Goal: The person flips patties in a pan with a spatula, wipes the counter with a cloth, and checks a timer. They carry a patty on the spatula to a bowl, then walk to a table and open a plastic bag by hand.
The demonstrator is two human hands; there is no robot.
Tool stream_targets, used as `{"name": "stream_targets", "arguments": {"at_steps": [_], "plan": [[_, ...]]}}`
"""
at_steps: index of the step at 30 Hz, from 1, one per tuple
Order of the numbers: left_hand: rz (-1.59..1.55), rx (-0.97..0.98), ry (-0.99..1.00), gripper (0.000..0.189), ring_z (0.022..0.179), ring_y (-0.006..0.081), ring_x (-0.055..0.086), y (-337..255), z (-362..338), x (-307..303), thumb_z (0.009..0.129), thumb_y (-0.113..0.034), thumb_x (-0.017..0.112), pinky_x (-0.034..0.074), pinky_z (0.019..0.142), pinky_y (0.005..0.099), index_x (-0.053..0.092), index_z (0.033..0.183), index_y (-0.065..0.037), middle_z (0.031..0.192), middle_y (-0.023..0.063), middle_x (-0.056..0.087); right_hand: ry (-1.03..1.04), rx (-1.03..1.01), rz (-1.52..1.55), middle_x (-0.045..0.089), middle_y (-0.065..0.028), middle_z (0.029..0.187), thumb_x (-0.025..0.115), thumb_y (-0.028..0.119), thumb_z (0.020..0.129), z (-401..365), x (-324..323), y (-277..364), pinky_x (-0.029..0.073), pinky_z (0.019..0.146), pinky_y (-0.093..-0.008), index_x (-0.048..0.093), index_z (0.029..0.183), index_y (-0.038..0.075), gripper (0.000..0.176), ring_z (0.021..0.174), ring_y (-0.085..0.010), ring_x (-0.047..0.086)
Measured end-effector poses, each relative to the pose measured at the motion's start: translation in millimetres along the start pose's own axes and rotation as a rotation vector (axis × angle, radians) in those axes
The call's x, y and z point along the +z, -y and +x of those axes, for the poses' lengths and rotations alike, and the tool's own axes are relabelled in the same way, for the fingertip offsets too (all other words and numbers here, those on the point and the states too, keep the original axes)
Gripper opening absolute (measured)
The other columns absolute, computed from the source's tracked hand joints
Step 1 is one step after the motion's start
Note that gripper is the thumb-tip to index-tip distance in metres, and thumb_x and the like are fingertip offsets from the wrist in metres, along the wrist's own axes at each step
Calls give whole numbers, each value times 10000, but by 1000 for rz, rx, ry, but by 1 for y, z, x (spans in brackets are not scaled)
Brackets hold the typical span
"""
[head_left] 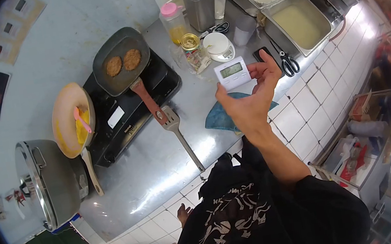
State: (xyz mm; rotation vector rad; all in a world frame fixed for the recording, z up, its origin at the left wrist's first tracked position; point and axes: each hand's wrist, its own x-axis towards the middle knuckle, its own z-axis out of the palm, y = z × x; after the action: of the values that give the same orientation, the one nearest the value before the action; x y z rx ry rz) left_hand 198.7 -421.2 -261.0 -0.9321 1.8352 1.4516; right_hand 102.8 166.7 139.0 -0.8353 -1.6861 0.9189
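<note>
My right hand holds up a small white digital timer between thumb and fingers, its grey display facing me. Below that hand, a blue cloth lies on the steel counter's edge. My left hand hangs low beside my black shirt, below the counter edge, its fingers loosely apart and holding nothing visible. On the black cooker sits a square dark pan with two browned patties. A slotted metal spatula lies by the pan's handle.
A round pan with yellow food and a pink utensil leans left of the cooker, near a large grey pot. A white kitchen scale, scissors and a tray of pale liquid stand along the counter's right side.
</note>
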Motion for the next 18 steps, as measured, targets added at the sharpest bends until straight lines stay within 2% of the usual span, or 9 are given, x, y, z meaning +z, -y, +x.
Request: {"name": "stream_targets", "arguments": {"at_steps": [1, 4, 7, 10, 11, 13, 14, 15, 18], "plan": [[58, -48, -33, 659, 1037, 339, 630, -40, -18, 18, 876, -462, 700, 552, 795, 473, 464, 1342, -61, 1191, 207, 593, 12, -33, 50, 433, -88, 1067, 804, 45, 613, 1, -3, 6, 406, 881, -324, 283, 1404, 1, 948, 942, -168, 461], [79, -50, -89, 689, 1029, 330, 635, -111, -73, 73, 874, -547, 663, 535, 807, 461, 440, 1369, -123, 1192, 207, 596, 56, -74, 144, 425, -89, 1064, 805, 38, 608, 10, -12, 9, 393, 899, -321, 252, 1423, 5, 985, 951, -164, 463], [96, 24, -101, 721, 996, 308, 641, -129, -105, 107, 873, -629, 608, 515, 810, 458, 441, 1348, -114, 1200, 196, 606, 111, -80, 175, 431, -82, 1044, 810, 40, 602, 22, -29, 6, 389, 900, -319, 253, 1425, 5, 994, 941, -164, 466], [106, 16, -120, 722, 1010, 310, 635, -116, -131, 133, 859, -635, 624, 503, 836, 464, 451, 1339, -123, 1182, 192, 610, 184, -7, 200, 438, -71, 1003, 812, 51, 602, 41, -39, -12, 386, 899, -321, 268, 1417, 3, 981, 916, -163, 466], [132, -14, -98, 790, 1109, 359, 598, -109, -145, 141, 864, -635, 612, 489, 865, 465, 398, 1404, -100, 1274, 252, 559, 194, 2, 197, 444, -68, 995, 817, 59, 602, 45, -42, -21, 389, 885, -317, 295, 1407, 3, 961, 912, -160, 468], [158, -48, -136, 784, 1027, 360, 633, -83, -166, 152, 862, -627, 625, 513, 798, 463, 430, 1382, -73, 1193, 271, 599, 220, 16, 208, 450, -64, 987, 822, 66, 601, 55, -40, -47, 393, 872, -314, 322, 1396, 2, 942, 907, -156, 471], [175, -88, -160, 780, 977, 356, 652, -72, -177, 158, 860, -623, 632, 524, 762, 459, 449, 1371, -63, 1156, 276, 619, 244, 97, 220, 472, -98, 1014, 823, 81, 591, 56, -31, -68, 412, 859, -336, 364, 1370, -5, 908, 917, -199, 483], [203, -91, -194, 791, 854, 326, 680, -55, -185, 160, 852, -627, 642, 538, 694, 413, 476, 1347, -33, 1070, 271, 659, 274, 173, 234, 495, -131, 1041, 824, 96, 581, 54, -20, -92, 430, 846, -358, 405, 1343, -13, 876, 926, -242, 495], [146, -122, -256, 778, 833, 311, 677, 4, -197, 151, 852, -626, 642, 535, 685, 404, 494, 1323, -25, 1036, 261, 662, 415, 164, -21, 532, -186, 1113, 838, 112, 581, 25, 12, -206, 432, 900, -440, 436, 1323, -7, 852, 995, -346, 525]]}}
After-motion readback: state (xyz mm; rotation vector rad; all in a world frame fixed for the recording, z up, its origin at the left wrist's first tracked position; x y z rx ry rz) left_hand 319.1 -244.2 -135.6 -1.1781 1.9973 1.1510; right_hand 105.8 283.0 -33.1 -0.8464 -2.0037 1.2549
